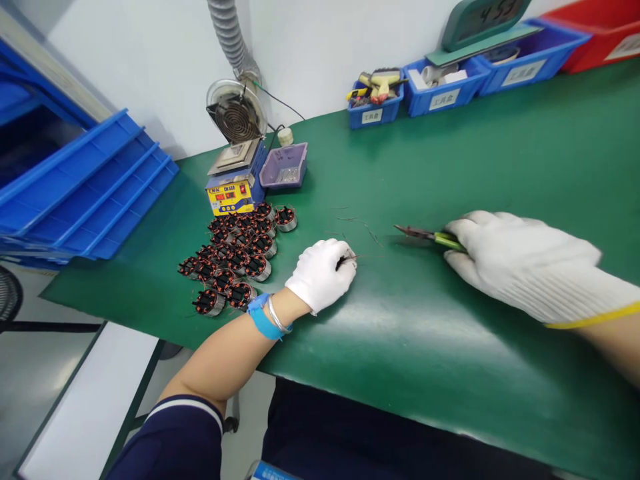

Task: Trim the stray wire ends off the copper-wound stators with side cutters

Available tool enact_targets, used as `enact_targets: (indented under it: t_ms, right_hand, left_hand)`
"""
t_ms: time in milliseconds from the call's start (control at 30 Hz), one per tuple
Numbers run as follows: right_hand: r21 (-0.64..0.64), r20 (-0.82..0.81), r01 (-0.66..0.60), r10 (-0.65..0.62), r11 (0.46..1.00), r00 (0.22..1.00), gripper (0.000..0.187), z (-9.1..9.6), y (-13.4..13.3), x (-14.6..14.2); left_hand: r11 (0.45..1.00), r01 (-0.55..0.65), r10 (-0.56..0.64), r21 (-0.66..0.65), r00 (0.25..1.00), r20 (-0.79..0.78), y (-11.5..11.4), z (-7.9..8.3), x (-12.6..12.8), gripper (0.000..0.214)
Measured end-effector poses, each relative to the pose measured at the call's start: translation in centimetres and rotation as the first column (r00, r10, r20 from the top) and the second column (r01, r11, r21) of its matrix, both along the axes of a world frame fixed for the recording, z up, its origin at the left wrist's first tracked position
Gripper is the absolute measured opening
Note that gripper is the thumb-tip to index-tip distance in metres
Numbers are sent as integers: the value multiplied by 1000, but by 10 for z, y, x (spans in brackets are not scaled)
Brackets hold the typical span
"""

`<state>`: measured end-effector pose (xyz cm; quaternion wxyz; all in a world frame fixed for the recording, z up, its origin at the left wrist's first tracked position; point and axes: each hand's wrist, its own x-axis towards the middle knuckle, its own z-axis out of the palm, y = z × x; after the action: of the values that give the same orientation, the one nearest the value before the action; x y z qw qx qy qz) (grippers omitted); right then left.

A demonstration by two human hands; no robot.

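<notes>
My left hand, in a white glove, rests low over the green table with its fingers curled closed. A dark bit shows between thumb and fingers, and a thin copper-coloured wire sticks out to the right; the rest of what it holds is hidden. Off to the right, my gloved right hand grips green-handled pliers, their dark jaws pointing left toward the left hand, well apart from it. Several wound motor stators with black tops and copper windings stand grouped left of my left hand.
Loose wire scraps lie on the green table. Behind the stators are a CN-558 heating unit, a purple tray and a round fume-extractor hood. Blue tool bins line the wall; large blue crates stand left.
</notes>
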<state>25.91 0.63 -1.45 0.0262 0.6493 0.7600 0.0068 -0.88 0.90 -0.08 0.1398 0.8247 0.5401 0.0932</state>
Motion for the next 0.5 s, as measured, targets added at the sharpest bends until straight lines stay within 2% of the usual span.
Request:
enact_targets:
  t_ms: [67,100,133,167,233,300,367,400,433,500]
  right_hand:
    - [-54,-157,120,-127,991,979,43,10,-1,-8]
    - [-121,-306,187,-216,975,927,44,14,-3,-11]
    - [-207,-458,216,-290,954,841,46,18,-7,-14]
    - [-314,-599,183,-344,932,723,47,20,-13,-17]
    - [-531,-775,-66,-453,845,441,50,21,-27,-24]
    - [-639,-764,-351,-617,685,189,51,18,-41,-33]
    - [-644,-638,-550,-770,532,4,56,14,-50,-41]
    - [-636,-594,-593,-804,493,-32,60,12,-52,-44]
    - [-629,-574,-614,-818,477,-47,64,11,-53,-47]
    - [-638,-570,-615,-821,463,-26,75,11,-50,-50]
  left_hand:
    - [1000,-12,12,12,1000,4,1,-1,2,13]
    - [1000,-17,17,19,1000,3,1,-2,3,13]
    - [999,-19,19,26,1000,-1,1,-2,4,13]
    - [999,-19,19,30,1000,-8,1,-2,5,13]
    - [999,-13,14,32,1000,-25,1,-2,6,14]
    - [999,-6,7,33,999,-37,1,-2,7,16]
    - [999,2,0,33,999,-44,2,-2,7,17]
    - [999,4,-3,32,999,-48,2,-2,8,18]
    - [1000,5,-4,29,999,-53,2,-2,8,18]
    - [1000,5,-3,25,998,-61,2,-2,8,18]
